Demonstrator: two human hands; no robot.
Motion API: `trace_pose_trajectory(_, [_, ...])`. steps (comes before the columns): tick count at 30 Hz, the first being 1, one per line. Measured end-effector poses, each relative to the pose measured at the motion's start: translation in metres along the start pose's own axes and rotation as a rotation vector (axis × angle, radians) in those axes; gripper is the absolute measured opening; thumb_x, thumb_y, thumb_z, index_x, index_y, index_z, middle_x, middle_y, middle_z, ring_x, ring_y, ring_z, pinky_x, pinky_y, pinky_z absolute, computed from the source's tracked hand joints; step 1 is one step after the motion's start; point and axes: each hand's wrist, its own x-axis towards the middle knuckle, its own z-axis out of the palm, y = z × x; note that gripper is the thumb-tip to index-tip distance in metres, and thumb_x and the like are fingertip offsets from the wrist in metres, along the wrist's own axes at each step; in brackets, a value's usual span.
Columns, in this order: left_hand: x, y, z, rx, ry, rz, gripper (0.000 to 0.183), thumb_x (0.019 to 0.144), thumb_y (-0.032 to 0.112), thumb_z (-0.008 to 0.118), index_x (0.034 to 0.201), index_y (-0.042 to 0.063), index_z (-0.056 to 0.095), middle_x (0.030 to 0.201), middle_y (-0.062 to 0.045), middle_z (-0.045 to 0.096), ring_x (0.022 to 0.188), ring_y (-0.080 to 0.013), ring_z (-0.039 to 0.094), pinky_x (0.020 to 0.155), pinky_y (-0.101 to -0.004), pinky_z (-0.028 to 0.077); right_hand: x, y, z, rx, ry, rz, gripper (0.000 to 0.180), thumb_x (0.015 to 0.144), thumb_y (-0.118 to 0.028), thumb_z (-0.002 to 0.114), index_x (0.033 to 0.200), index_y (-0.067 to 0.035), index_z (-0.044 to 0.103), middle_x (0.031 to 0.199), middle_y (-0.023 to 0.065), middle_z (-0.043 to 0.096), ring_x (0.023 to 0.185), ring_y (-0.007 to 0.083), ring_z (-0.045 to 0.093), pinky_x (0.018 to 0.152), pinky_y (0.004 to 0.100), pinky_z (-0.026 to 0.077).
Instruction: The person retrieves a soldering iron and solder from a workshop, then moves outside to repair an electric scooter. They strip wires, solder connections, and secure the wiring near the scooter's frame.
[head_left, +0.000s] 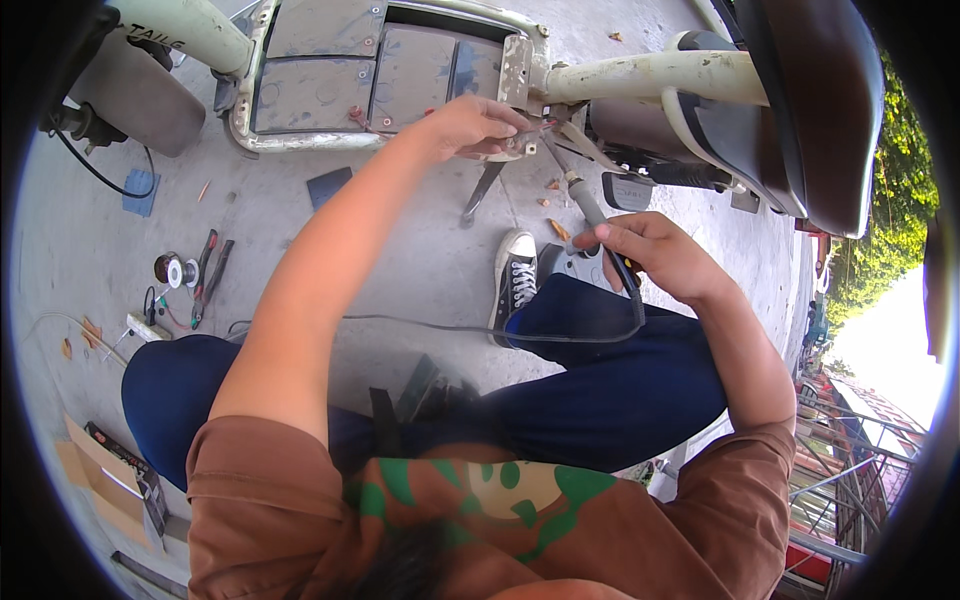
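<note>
My right hand (651, 249) grips the dark handle of a soldering iron (589, 204). Its metal shaft slants up and away, the tip close to thin red wires (549, 124) at the rear end of an electric scooter's footboard frame (315, 144). Over that same corner, my left hand (471, 127) pinches the wires between thumb and fingers. The exact joint between tip and wire is too small to make out. Several dusty battery blocks (315, 94) sit inside the frame, with a red-capped terminal lead (356, 114) on one of them.
The iron's cable (450, 327) runs leftward across my leg and the concrete floor (405, 277). Pliers (201, 281), a solder spool (182, 274) and a power strip (147, 328) lie at left. A kickstand (484, 193) juts below the frame. An open cardboard box (105, 487) stands lower left.
</note>
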Motion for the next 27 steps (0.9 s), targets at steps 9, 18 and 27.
trace_pose_trajectory(9, [-0.002,-0.007,0.001,-0.146,-0.085,0.092,0.029,0.090,0.018,0.065,0.118,0.009,0.065,0.100,0.000,0.066,0.088,-0.0056,0.062,0.084,-0.0212,0.049,-0.007,-0.003,-0.003,0.037,0.014,0.014,0.036,0.099,-0.030,0.051,0.102,0.003,0.064,0.063,0.0024,0.060,0.059,0.0074,0.052,0.058,0.0232,0.041])
trace_pose_trajectory(18, [0.011,-0.036,0.020,-0.574,0.002,0.374,0.035,0.089,0.010,0.067,0.122,0.000,0.060,0.103,-0.003,0.064,0.096,-0.0112,0.061,0.089,-0.0237,0.048,0.008,0.005,-0.005,-0.085,-0.032,-0.065,0.032,0.100,-0.030,0.050,0.098,0.000,0.062,0.070,0.0033,0.065,0.065,0.0072,0.054,0.060,0.0231,0.043])
trace_pose_trajectory(27, [0.017,-0.041,0.045,-0.850,0.057,0.413,0.027,0.092,0.006,0.062,0.118,-0.001,0.060,0.106,-0.008,0.066,0.097,-0.0165,0.065,0.081,-0.0235,0.056,0.015,0.005,-0.005,-0.144,0.031,-0.018,0.028,0.099,-0.028,0.051,0.089,-0.003,0.060,0.070,0.0029,0.066,0.065,0.0067,0.054,0.060,0.0231,0.042])
